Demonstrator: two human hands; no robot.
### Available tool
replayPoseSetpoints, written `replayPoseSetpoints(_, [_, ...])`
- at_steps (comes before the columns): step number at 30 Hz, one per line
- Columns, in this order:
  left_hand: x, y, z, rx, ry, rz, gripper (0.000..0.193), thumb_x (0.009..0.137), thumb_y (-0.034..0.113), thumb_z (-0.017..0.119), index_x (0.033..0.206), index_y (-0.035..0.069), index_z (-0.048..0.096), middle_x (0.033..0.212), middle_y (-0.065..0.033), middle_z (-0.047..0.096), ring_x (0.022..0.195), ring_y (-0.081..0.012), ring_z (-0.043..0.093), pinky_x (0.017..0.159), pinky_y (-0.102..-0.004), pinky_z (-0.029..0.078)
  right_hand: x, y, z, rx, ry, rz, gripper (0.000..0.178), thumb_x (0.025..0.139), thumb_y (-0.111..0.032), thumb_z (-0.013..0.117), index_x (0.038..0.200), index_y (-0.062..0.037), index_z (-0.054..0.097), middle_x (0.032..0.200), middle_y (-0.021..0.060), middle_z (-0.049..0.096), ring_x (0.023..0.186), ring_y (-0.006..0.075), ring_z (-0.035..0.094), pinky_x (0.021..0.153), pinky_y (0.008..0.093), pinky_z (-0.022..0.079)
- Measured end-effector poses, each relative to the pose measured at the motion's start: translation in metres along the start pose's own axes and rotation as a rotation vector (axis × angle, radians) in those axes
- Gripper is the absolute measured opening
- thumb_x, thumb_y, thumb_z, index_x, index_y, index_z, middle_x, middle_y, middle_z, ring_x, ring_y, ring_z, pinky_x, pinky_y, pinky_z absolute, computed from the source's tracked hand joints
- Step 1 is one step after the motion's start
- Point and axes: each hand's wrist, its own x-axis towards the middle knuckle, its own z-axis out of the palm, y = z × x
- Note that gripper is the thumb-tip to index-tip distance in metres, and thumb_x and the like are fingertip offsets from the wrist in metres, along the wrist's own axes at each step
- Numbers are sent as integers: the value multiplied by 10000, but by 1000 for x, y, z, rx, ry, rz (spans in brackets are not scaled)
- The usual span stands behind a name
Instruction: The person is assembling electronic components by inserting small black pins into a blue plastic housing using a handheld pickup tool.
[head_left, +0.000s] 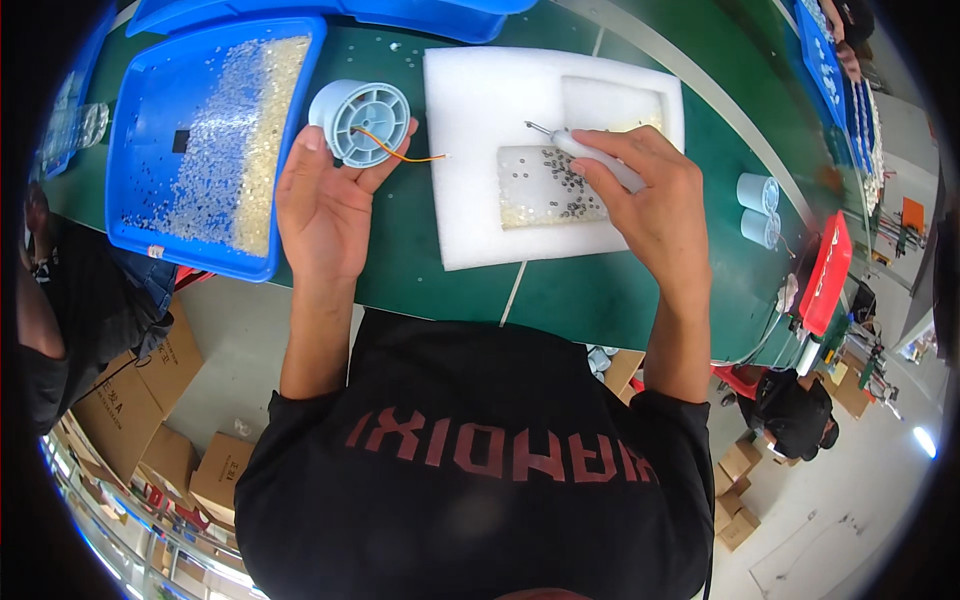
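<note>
Black shirt (470,530) of the wearer, nearest the camera, fills the foreground; beyond it two bare hands work over one green table (450,290). One pale blue housing (372,120) is raised in the left hand (333,215), between one large blue tray (150,100) and one white foam block (462,200). Thumb and fingers clasp its sides from below, some fingers being hidden behind it; this hold presumably keeps the spoked end face turned toward the eyes and unobstructed. One bundle of coloured wires (385,147) leaves that face and extends rightward, clear of the palm. One tool (605,162), with a pale handle and slim metal tip, is pinched between thumb and index finger of the right hand (660,195), the other fingers curled behind; such a grip would suit fine aiming. Two recesses (530,185) are cut in the foam, their walls probably preventing small dark pieces (577,208) from scattering; these are too small and crowded to count. Pale pieces (270,110) in the large tray are likewise uncountable. Two further housings (758,192) sit close together at right, near one red tray (838,240)
</note>
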Motion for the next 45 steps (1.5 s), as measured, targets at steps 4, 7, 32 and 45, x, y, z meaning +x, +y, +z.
replayPoseSetpoints(4, [-1,0,5,39,5,-2,447,965,259,454,1235,-96,425,1205,-240,544,1093,-421,558,951,-505,470,-11,3,4,-38,0,63,262,730,-53,736,984,-111,712,810,74,603,679,183,591,594,273,469])
replayPoseSetpoints(7, [1,1,7,61,-35,-15,449,969,260,447,1240,-96,415,1207,-239,542,1094,-417,558,951,-508,470,-20,13,17,-15,108,-9,281,711,-67,736,973,-166,717,829,43,568,656,191,554,578,315,472])
replayPoseSetpoints(32, [0,-3,12,50,-47,-36,433,985,247,389,1262,-85,398,1228,-233,523,1127,-423,533,970,-522,455,-14,16,36,-279,257,-245,507,638,66,642,1084,-172,687,885,62,511,763,211,510,670,318,450])
replayPoseSetpoints(45, [-22,-24,16,50,-107,-202,419,974,224,430,1251,-89,404,1180,-220,547,1096,-339,570,937,-526,474,-30,23,30,-257,120,-336,479,676,-23,680,1125,-189,671,759,24,468,515,146,479,441,267,423])
